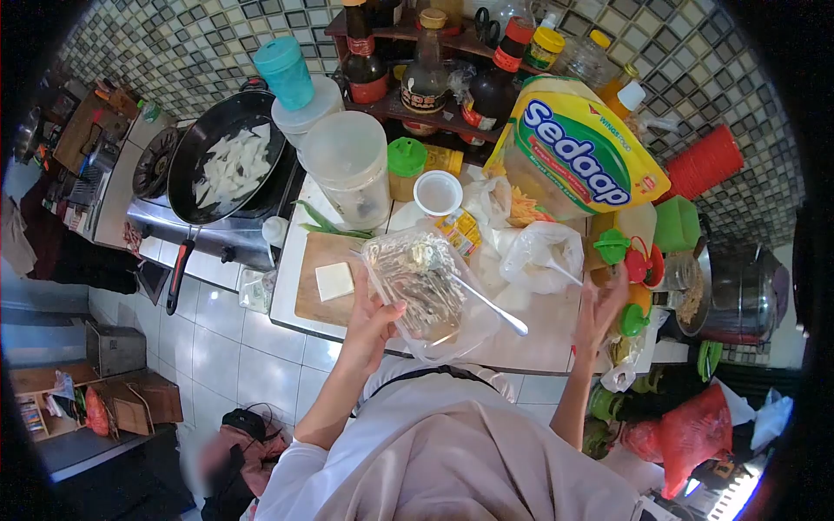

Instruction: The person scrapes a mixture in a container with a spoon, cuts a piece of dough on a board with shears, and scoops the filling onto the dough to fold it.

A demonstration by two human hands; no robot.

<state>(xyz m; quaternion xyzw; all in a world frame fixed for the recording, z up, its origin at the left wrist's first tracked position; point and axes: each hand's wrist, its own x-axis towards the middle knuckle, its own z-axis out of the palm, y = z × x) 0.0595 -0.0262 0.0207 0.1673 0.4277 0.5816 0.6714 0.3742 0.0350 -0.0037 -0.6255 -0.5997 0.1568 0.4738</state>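
Observation:
My left hand (375, 321) grips the near left side of a clear plastic container (417, 291), tilted over the table's front edge. Pale, stringy food clings inside it, with a creamy lump near its far end. A metal spoon (493, 306) rests in the container, its handle sticking out to the right. My right hand (598, 311) is raised over the right of the table, fingers extended, close to a red-lidded seasoning jar (639, 260). Left of that hand lies a thin white plastic bag (543, 256) with a light handle poking out.
A white block (334, 282) sits on a wooden cutting board (314, 253) beside green chillies (326, 224). On the stove, a black frying pan (182, 165) holds white strips. Tall tubs, a yellow Sedaap pack (573, 152) and a bottle rack (382, 108) line the back.

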